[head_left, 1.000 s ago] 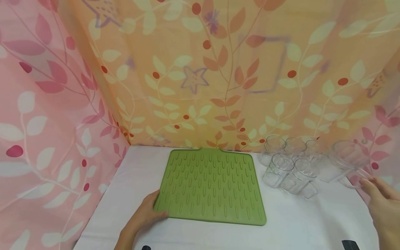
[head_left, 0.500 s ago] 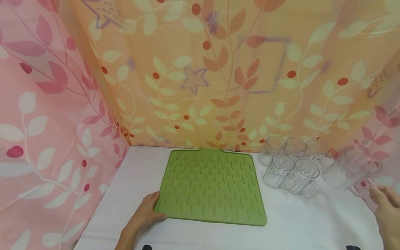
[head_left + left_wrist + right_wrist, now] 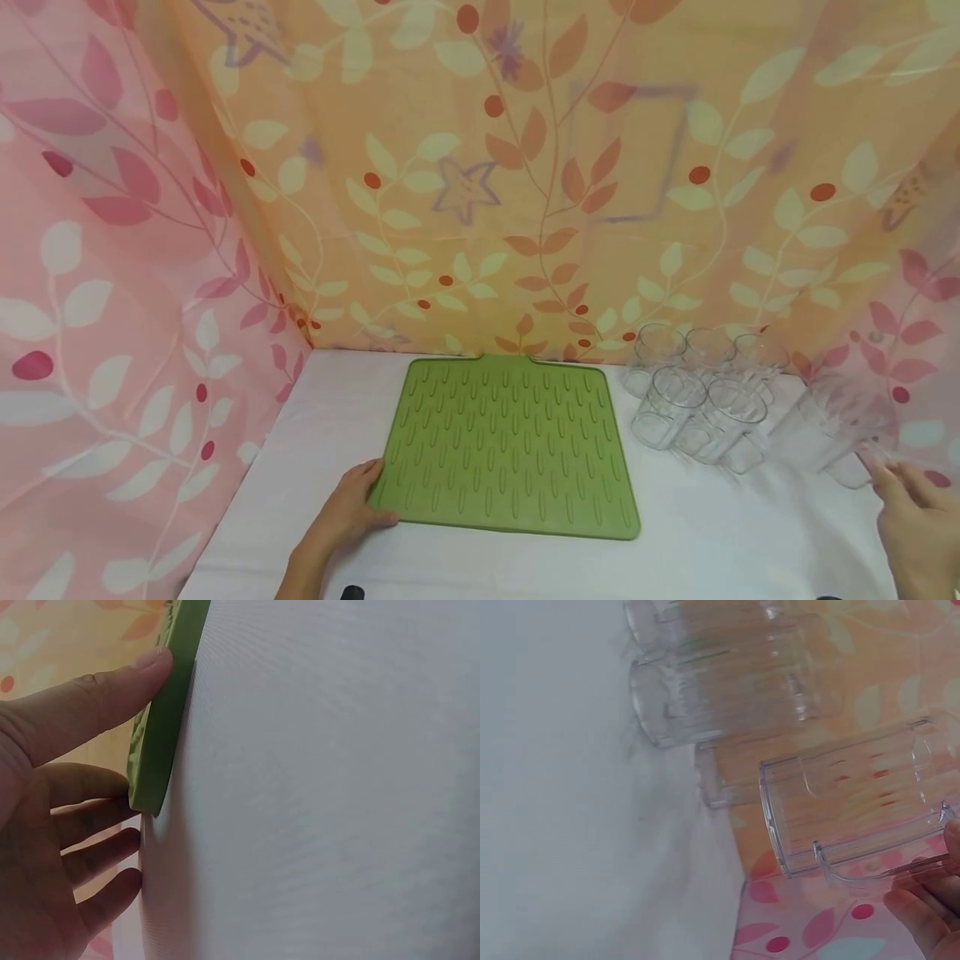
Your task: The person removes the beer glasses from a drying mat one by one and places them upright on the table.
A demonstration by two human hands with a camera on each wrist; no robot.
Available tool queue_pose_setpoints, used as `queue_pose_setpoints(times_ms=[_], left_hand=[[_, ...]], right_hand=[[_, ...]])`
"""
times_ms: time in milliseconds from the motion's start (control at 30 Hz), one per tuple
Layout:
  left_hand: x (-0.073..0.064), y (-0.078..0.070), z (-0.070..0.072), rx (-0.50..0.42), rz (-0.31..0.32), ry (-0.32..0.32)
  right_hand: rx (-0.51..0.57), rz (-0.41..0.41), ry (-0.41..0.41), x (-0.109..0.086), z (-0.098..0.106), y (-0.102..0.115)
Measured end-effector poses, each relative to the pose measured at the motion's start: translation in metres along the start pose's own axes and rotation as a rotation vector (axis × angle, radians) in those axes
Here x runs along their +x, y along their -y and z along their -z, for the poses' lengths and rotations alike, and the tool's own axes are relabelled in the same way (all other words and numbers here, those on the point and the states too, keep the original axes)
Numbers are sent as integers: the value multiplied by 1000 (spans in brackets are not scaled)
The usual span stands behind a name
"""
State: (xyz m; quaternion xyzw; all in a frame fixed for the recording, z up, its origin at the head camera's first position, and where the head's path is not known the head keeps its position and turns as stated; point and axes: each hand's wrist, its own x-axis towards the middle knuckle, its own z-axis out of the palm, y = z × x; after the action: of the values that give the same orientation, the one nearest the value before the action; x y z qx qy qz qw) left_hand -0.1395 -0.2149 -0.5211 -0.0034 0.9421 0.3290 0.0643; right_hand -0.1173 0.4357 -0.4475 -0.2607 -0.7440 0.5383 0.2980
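In the head view a green ridged mat [image 3: 502,446] lies on the white-covered table. My left hand [image 3: 348,508] rests at its front left corner. In the left wrist view the straight thumb [image 3: 97,705] touches the mat's front edge, and the fingers lie at its left side. At the far right my right hand [image 3: 915,517] grips a clear mug [image 3: 836,429] by its handle. The mug [image 3: 855,787] is tilted over, bottom toward the table in the right wrist view. Part of the right hand [image 3: 922,907] is cut off there.
Several clear mugs stand in two rows right of the mat, the nearest being a front mug [image 3: 723,421]. A patterned yellow cloth [image 3: 525,208] hangs behind the table, and pink cloth [image 3: 112,333] covers the left side. Small black objects show at the bottom edge.
My right hand and the mug have moved down and a little toward the front of the table. The left hand and the mat have stayed in place.
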Motion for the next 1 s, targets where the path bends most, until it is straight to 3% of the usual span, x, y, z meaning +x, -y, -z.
queue_pose_setpoints(times_ms=[67,233,367,600,1000], left_hand=[[0,0,1,5,0,3],[1,0,1,8,-7,5],[0,-2,1,3,0,1],[1,-1,-1,-1,4,-7],[2,0,-2,15,23,-1]], right_hand=[[2,2,-24,-1,-3,-4],[19,-100,-65,-2,-9,-9],[59,-99,-84,-3,-19,-17],[-1,-57,-90,-2,-34,-36],[64,-100,-103,-4,-43,-49]])
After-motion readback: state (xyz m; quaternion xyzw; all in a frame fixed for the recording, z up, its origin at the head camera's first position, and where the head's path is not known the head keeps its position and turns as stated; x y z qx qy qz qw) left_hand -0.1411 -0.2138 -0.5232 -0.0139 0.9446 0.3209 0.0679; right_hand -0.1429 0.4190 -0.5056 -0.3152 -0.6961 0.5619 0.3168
